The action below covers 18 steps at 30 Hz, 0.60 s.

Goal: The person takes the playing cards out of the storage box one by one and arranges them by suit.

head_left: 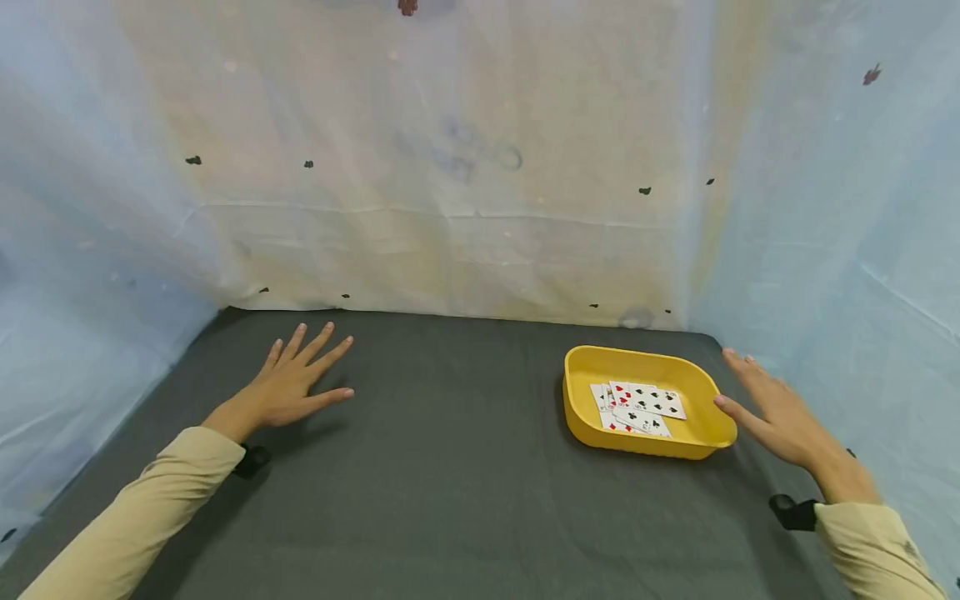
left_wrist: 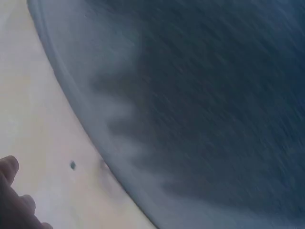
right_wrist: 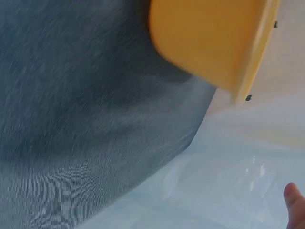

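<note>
A yellow plastic tray [head_left: 637, 360] stands on the right part of the dark cloth-covered table. Several playing cards [head_left: 637, 408] lie face up and overlapping inside it. My right hand [head_left: 783, 417] is beside the tray's right end, fingers straight, its thumb near the rim; whether it touches is unclear. In the right wrist view the yellow tray [right_wrist: 205, 38] appears close by, with one fingertip at the lower right. Over the left part of the table my left hand [head_left: 288, 387] spreads its fingers and holds nothing. Only its fingertips [left_wrist: 9, 167] show in the left wrist view.
The dark grey cloth [head_left: 450, 467] covers the table. A pale, stained sheet [head_left: 450, 167] hangs behind it, with bluish sheets [head_left: 862, 250] along both sides. Black bands with small devices [head_left: 795, 512] sit at both wrists.
</note>
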Each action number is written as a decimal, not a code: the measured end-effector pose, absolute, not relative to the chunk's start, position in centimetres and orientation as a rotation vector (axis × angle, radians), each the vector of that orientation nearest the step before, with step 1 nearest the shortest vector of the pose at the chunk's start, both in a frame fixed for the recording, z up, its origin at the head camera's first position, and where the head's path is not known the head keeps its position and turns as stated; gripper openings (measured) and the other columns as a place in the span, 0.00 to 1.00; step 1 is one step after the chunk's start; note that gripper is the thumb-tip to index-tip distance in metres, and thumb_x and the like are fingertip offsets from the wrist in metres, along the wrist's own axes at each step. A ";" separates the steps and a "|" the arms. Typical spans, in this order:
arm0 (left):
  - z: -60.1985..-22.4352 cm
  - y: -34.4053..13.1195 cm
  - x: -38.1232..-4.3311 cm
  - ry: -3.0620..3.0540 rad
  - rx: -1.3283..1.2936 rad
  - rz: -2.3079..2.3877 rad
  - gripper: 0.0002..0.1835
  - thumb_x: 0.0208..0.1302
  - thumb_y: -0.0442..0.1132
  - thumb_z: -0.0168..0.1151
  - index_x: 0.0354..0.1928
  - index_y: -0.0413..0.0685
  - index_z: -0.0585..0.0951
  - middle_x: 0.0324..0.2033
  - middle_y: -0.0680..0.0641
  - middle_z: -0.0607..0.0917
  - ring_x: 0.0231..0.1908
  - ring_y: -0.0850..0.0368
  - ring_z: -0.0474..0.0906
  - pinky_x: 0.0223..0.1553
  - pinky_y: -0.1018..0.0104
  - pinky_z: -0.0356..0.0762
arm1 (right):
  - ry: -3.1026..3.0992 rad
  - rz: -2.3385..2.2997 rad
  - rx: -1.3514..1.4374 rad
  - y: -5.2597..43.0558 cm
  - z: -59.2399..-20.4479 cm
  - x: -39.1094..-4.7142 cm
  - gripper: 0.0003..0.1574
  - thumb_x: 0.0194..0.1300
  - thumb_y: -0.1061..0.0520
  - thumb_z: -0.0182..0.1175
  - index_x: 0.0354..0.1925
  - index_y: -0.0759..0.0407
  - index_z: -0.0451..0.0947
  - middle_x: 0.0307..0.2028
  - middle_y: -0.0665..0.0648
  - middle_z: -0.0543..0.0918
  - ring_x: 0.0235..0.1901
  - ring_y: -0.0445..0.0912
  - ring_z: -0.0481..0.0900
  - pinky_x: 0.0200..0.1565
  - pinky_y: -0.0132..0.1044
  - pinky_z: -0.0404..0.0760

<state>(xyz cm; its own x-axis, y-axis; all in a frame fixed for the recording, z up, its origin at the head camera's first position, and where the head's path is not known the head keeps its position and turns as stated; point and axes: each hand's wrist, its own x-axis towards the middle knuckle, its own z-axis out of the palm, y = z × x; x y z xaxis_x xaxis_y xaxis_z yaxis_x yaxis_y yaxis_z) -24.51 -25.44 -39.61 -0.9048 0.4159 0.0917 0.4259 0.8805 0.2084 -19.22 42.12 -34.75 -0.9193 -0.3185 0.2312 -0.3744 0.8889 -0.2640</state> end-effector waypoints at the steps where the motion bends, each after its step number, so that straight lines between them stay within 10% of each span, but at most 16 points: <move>1: -39.7 -25.2 -24.6 -2.983 -0.690 -0.376 0.45 0.67 0.67 0.49 0.77 0.60 0.45 0.75 0.46 0.34 0.70 0.37 0.21 0.62 0.32 0.25 | -2.864 0.481 0.527 42.1 -34.7 -19.2 0.46 0.73 0.49 0.52 0.77 0.53 0.38 0.73 0.70 0.47 0.71 0.65 0.39 0.63 0.67 0.34; 18: -38.0 -18.8 -24.9 -2.795 -0.715 -0.953 0.42 0.71 0.60 0.49 0.77 0.57 0.43 0.75 0.45 0.41 0.72 0.37 0.37 0.61 0.30 0.44 | -2.682 0.824 0.317 41.3 -35.1 -19.6 0.37 0.76 0.51 0.47 0.77 0.50 0.47 0.71 0.70 0.53 0.67 0.73 0.50 0.57 0.73 0.49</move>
